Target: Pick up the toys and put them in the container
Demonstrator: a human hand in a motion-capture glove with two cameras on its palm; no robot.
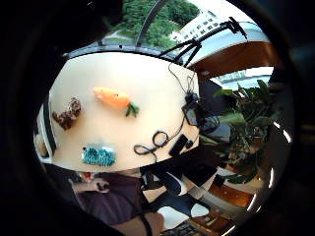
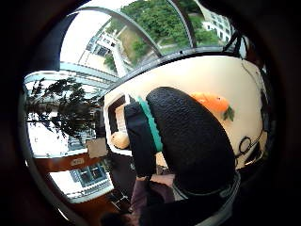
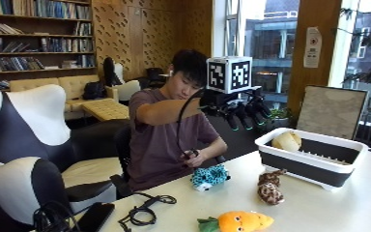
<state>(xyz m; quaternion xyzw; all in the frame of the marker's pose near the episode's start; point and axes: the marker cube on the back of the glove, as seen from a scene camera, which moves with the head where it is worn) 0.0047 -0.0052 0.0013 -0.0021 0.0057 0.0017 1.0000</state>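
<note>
Lengthwise, carrot toy (image 3: 238, 222) leaves face the person.

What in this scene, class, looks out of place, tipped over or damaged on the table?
Nothing stands out. Three toys lie loose on the table: teal plush, spotted brown plush, carrot plush. One pale toy sits in the container. The gloved hand hovers above, holding nothing.
</note>
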